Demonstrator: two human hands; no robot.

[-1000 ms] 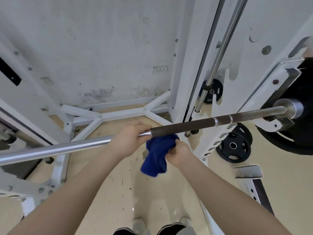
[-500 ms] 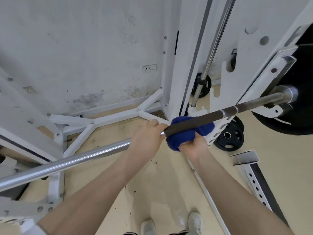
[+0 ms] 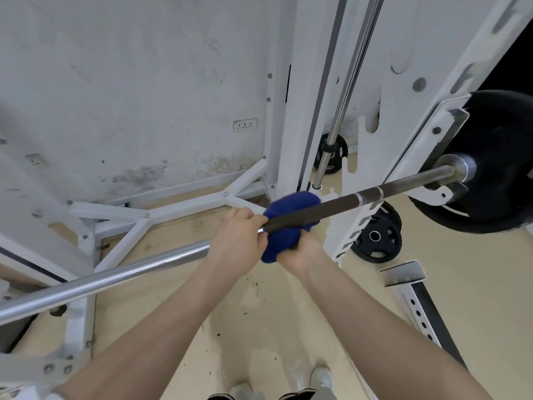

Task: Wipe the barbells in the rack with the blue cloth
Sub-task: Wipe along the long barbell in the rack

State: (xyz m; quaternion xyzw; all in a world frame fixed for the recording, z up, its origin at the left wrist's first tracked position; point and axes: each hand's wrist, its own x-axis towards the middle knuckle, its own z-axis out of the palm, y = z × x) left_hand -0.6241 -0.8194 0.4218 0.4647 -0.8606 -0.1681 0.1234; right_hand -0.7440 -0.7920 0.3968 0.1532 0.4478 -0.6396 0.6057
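A long barbell [image 3: 346, 201] lies across the white rack [image 3: 375, 131], shiny steel on the left and dark and rough on the right. My left hand [image 3: 236, 236] grips the bar from above where the shiny part ends. Right beside it my right hand [image 3: 300, 249] holds the blue cloth [image 3: 288, 210] from below, and the cloth wraps under and behind the dark part of the bar. A black plate [image 3: 501, 160] sits on the bar's right sleeve.
A second steel bar [image 3: 349, 79] stands upright against the rack post. Black plates [image 3: 375, 238] hang low on the rack at the right. White base struts [image 3: 161, 212] cross the floor by the wall. A loose perforated post [image 3: 418, 307] lies on the floor at the right.
The cloth hung loose below the bar a second ago; my right hand has brought it up and wrapped it round the dark part. My left hand keeps its grip beside it.
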